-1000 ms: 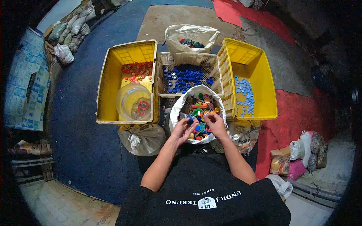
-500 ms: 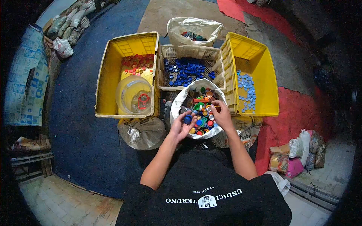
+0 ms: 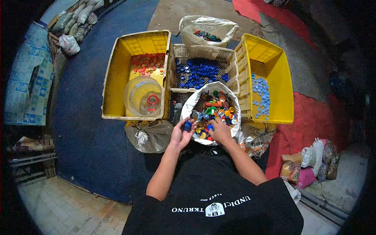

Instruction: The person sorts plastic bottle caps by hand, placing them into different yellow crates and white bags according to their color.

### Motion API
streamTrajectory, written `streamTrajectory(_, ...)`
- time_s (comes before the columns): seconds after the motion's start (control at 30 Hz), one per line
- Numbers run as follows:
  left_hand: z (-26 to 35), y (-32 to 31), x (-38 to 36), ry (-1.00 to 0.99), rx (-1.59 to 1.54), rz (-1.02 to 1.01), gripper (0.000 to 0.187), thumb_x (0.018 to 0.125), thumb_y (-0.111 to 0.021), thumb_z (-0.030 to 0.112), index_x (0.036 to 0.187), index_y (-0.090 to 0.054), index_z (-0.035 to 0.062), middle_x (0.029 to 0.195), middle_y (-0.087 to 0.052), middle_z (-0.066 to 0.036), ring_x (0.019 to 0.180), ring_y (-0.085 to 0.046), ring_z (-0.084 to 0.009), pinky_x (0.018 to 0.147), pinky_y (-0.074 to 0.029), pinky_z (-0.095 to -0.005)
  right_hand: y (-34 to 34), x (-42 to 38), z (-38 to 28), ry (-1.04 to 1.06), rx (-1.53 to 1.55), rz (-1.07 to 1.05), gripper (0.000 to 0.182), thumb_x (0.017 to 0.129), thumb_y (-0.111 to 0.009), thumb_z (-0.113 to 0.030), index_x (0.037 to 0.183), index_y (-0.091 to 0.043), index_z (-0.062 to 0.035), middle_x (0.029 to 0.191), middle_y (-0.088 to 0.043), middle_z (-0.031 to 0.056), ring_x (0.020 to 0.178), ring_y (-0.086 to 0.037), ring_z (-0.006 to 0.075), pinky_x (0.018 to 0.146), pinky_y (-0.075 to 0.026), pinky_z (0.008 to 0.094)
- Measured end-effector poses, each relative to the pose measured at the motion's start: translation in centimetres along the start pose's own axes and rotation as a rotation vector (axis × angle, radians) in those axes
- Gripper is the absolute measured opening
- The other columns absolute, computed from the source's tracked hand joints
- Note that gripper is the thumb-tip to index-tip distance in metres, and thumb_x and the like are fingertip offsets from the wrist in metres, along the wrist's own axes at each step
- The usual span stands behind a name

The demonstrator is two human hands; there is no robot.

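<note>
Holding a blue cap (image 3: 187, 126), your left hand (image 3: 182, 134) is half curled. Your right hand (image 3: 221, 132) bends at a second cap (image 3: 211, 127), grip unclear.

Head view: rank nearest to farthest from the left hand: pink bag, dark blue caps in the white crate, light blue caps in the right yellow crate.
1. Dark blue caps: ahead, in the white crate.
2. Light blue caps: ahead and right.
3. Pink bag: far right, lower in view.
</note>
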State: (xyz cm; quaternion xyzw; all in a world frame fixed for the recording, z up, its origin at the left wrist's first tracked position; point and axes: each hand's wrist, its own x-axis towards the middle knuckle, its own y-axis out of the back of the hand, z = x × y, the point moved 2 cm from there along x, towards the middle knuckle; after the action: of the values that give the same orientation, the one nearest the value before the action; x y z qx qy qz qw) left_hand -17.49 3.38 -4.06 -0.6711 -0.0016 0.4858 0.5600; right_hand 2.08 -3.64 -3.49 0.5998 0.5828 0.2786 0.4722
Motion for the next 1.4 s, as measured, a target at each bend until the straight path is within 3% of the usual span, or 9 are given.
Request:
streamTrajectory(0.17,0.2,-0.5,0.2,-0.008,0.008,0.005,0.027,0.096,-0.050,0.016,0.117,-0.050,-0.0007,0.108,-0.059,-0.018,0.095,-0.062,-0.0296,0.084,-0.056,-0.0404,-1.9,1.7,1.0,0.039,-0.180,-0.104,0.028,0.073,-0.071,-0.025,0.100,-0.069,-0.0161,0.103,-0.057,0.0112,0.087,-0.064,0.0302,0.073,-0.054,0.0433)
streamTrajectory(0.33,0.2,-0.6,0.3,-0.010,0.028,-0.008,0.027,0.096,-0.049,0.016,0.117,-0.051,-0.0008,0.108,-0.059,-0.018,0.095,-0.062,-0.0294,0.084,-0.056,-0.0404,-3.6,2.0,0.6,0.163,-0.432,-0.020,0.016,0.081,-0.058,-0.017,0.078,-0.073,-0.0103,0.084,-0.066,0.0066,0.077,-0.066,0.0253,0.073,-0.050,0.0453)
streamTrajectory(0.47,0.3,-0.8,0.5,-0.004,0.048,-0.001,0.026,0.096,-0.049,0.017,0.116,-0.052,-0.0003,0.108,-0.059,-0.017,0.094,-0.062,-0.0292,0.084,-0.056,-0.0400,-2.6,2.2,-1.1,0.203,-0.575,-0.241,0.015,0.081,-0.059,-0.017,0.080,-0.073,-0.0137,0.080,-0.070,0.0056,0.079,-0.065,0.0214,0.084,-0.038,0.0455)
streamTrajectory(0.6,0.4,-1.3,0.4,-0.005,0.047,0.001,0.026,0.095,-0.051,0.017,0.114,-0.054,0.0000,0.106,-0.061,-0.017,0.093,-0.063,-0.0285,0.084,-0.055,-0.0381,-2.2,2.4,-0.3,0.285,-0.610,-0.048,0.013,0.077,-0.063,-0.021,0.083,-0.073,-0.0151,0.081,-0.070,0.0047,0.087,-0.064,0.0216,0.083,-0.039,0.0449)
streamTrajectory(0.7,0.5,-1.2,0.6,0.001,0.029,-0.016,0.028,0.096,-0.050,0.019,0.116,-0.053,-0.0003,0.108,-0.060,-0.017,0.094,-0.063,-0.0287,0.085,-0.055,-0.0386,1.3,1.6,-1.3,0.197,-0.343,-0.006,0.022,0.074,-0.066,-0.025,0.092,-0.071,-0.0127,0.086,-0.069,0.0082,0.092,-0.062,0.0252,0.088,-0.040,0.0465)
streamTrajectory(0.8,0.3,-1.4,1.0,0.040,0.045,-0.044,0.031,0.098,-0.043,0.024,0.115,-0.053,-0.0004,0.110,-0.060,-0.019,0.103,-0.061,-0.0318,0.088,-0.056,-0.0415,2.9,1.0,-0.5,0.014,0.246,0.202,0.035,0.073,-0.067,-0.019,0.105,-0.065,-0.0044,0.098,-0.065,0.0165,0.088,-0.063,0.0344,0.082,-0.050,0.0421)
streamTrajectory(1.07,-1.5,-2.7,2.7,0.197,0.072,-0.020,0.035,0.099,-0.042,0.028,0.117,-0.054,-0.0003,0.111,-0.060,-0.019,0.102,-0.061,-0.0314,0.090,-0.053,-0.0430,6.0,-0.5,-3.2,0.029,0.623,0.177,0.034,0.077,-0.072,-0.022,0.105,-0.063,-0.0048,0.103,-0.066,0.0146,0.094,-0.065,0.0297,0.080,-0.052,0.0375)
streamTrajectory(1.2,-2.0,-3.7,2.8,0.247,0.109,-0.070,0.029,0.097,-0.046,0.024,0.111,-0.056,-0.0004,0.107,-0.061,-0.019,0.099,-0.062,-0.0282,0.089,-0.053,-0.0383,6.0,-0.2,-5.1,0.139,0.643,0.113,0.042,0.078,-0.073,-0.016,0.117,-0.061,-0.0063,0.108,-0.064,0.0124,0.094,-0.065,0.0255,0.082,-0.052,0.0346)
streamTrajectory(1.4,0.1,-5.8,6.1,0.223,0.040,-0.085,0.024,0.097,-0.042,0.015,0.108,-0.053,-0.0033,0.103,-0.060,-0.017,0.097,-0.060,-0.0310,0.093,-0.051,-0.0435,7.4,0.8,-4.9,0.119,0.683,0.394,0.033,0.081,-0.069,-0.013,0.112,-0.063,-0.0047,0.108,-0.063,0.0135,0.100,-0.062,0.0274,0.087,-0.049,0.0367)
